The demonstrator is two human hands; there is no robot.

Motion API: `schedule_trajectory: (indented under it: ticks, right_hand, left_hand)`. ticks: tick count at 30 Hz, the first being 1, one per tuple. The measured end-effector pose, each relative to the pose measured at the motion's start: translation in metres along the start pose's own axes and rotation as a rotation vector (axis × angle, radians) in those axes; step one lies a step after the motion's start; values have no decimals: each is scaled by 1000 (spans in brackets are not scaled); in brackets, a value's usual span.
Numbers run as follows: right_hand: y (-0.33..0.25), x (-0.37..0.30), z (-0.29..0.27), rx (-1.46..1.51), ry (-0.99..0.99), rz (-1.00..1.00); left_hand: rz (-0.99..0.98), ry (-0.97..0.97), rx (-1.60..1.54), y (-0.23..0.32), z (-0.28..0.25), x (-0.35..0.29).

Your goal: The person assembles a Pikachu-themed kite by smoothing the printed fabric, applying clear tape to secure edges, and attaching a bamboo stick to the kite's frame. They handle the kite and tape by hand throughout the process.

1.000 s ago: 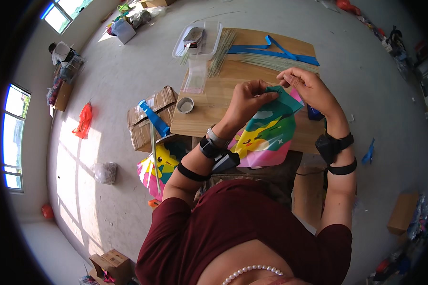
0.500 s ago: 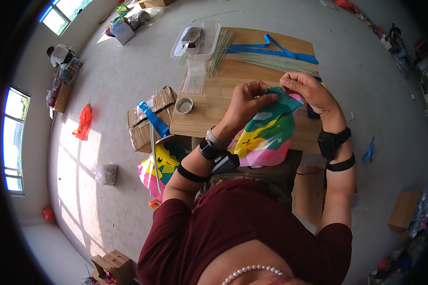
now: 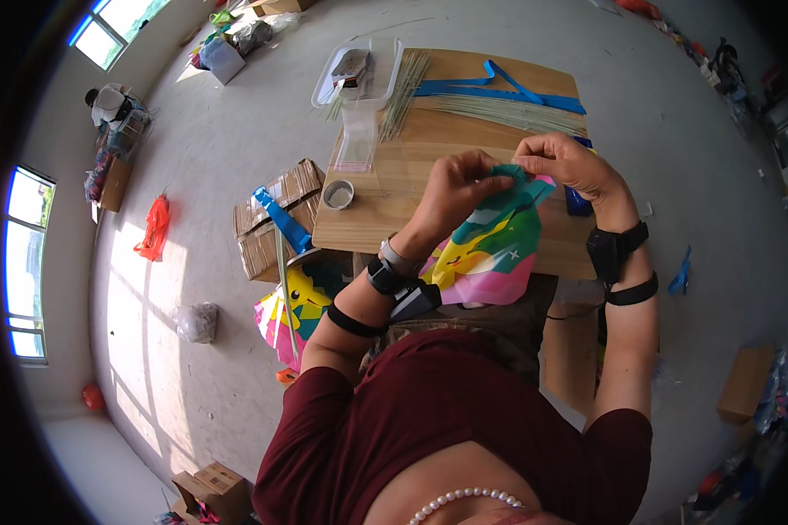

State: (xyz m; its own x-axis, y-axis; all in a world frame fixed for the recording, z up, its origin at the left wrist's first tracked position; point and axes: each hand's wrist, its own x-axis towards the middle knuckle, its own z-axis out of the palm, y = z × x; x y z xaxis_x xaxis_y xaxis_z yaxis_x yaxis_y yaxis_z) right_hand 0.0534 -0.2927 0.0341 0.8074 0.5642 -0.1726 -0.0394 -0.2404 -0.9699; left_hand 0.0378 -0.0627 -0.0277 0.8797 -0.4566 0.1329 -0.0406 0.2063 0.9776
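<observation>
A thin, colourful printed fabric sheet (image 3: 495,245), in teal, yellow and pink, hangs from my two hands over the near edge of the table. My left hand (image 3: 460,182) pinches its teal top edge between thumb and fingers. Close beside it, my right hand (image 3: 571,166) is closed on the same edge, near a pink corner. Whatever small piece may lie between the fingertips is hidden. A similar printed sheet (image 3: 305,293) with a yellow cartoon figure lies to the left of my left forearm, alongside pale thin rods.
The wooden table (image 3: 385,210) holds a roll of tape (image 3: 338,194), bundles of thin pale rods (image 3: 508,116), a blue ribbon (image 3: 534,98), a clear plastic bag (image 3: 356,140) and a white tray (image 3: 322,87). A cardboard box (image 3: 254,227) with a blue strip stands at left.
My right hand has shifted slightly left, its fingertips lower and nearer the left hand along the sheet's edge. My left hand keeps its pinch almost in place.
</observation>
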Motion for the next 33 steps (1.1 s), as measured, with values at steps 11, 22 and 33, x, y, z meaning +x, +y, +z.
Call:
schedule_trajectory:
  ticks: [11,22,33]
  right_hand:
    - [-1,-2,-13,-140,-117,-27]
    - [-6,-16,1,-338,286,-60]
    - [-37,-21,42,-685,379,-153]
  left_hand:
    - [-3,-23,45,-4,3,-2]
    - [-73,-34,-41,-4,-1,2]
    - [36,13,57,-12,3,4]
